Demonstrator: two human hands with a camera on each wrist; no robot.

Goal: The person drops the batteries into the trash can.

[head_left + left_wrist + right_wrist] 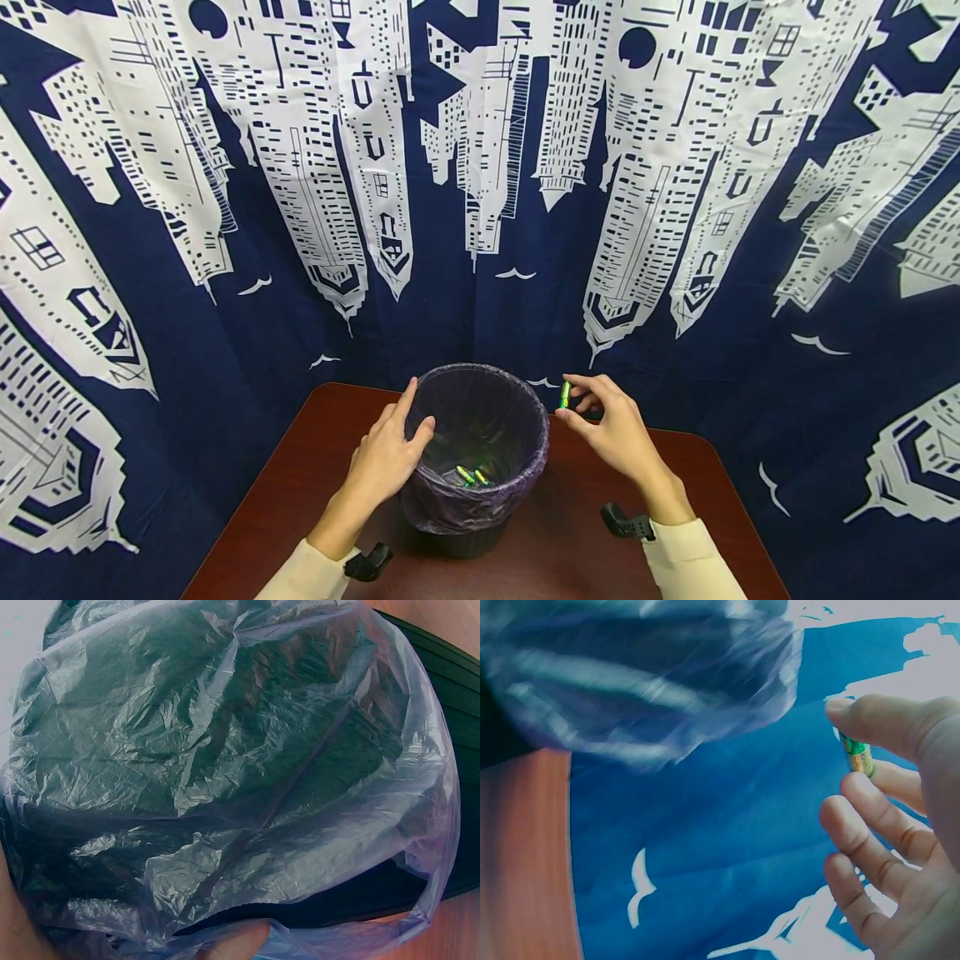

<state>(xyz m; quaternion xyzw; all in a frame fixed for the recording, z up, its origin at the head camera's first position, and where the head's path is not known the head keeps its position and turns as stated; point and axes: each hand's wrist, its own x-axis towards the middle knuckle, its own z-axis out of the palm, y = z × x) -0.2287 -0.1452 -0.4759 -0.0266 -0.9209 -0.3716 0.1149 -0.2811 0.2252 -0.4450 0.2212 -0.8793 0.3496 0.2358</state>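
My right hand holds a small green-and-gold battery upright between thumb and fingertips, to the right of the bin and near rim height. In the right wrist view the battery is partly covered by the thumb, while the other fingers are spread loosely. On the bin's left side, my left hand rests at the rim with its index finger and thumb extended. The dark bin wears a thin purple plastic liner folded over its rim. Several green-and-gold batteries lie inside at the bottom.
The bin stands on a reddish-brown table with rounded far corners. Behind it hangs a navy curtain printed with a white upside-down skyline and birds. Each wrist carries a black camera strap.
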